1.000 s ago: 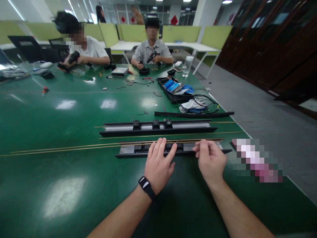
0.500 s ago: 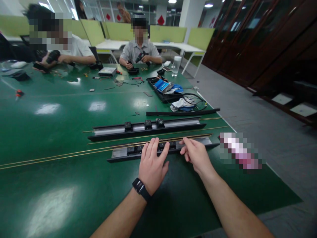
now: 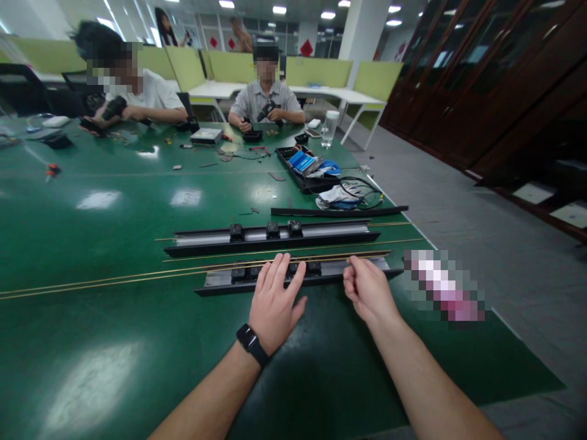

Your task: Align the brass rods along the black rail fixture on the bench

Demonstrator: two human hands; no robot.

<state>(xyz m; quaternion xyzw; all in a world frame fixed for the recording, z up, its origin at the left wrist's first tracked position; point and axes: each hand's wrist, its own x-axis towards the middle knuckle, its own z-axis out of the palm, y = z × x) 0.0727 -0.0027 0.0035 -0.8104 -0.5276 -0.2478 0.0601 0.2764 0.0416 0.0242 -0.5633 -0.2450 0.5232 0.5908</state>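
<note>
My left hand [image 3: 277,302], a dark watch on its wrist, lies palm down with fingers spread over thin brass rods [image 3: 183,271] and the nearer black channel [image 3: 215,282]. Small black blocks [image 3: 238,272] sit inside that channel, some partly covered by my fingers. To the right, my right hand [image 3: 370,287] is closed, its thumb and forefinger pinched at a brass rod near the channel's right end. Its other fingers are curled under. A second black channel [image 3: 316,235] with three black blocks lies parallel, just beyond, and another brass rod rests between the two channels.
Farther back lie a black strip [image 3: 339,211], white gloves [image 3: 339,194], and a black tray [image 3: 293,173] holding blue items. A clear jug [image 3: 329,128] stands near the table's right edge. Across the green table [image 3: 151,330], two people hold power drills. A blurred pink object is at right.
My right hand has shifted slightly right along the rods, and its fingers have closed more. My left hand has moved a little left, still spread. The view has tilted slightly upward.
</note>
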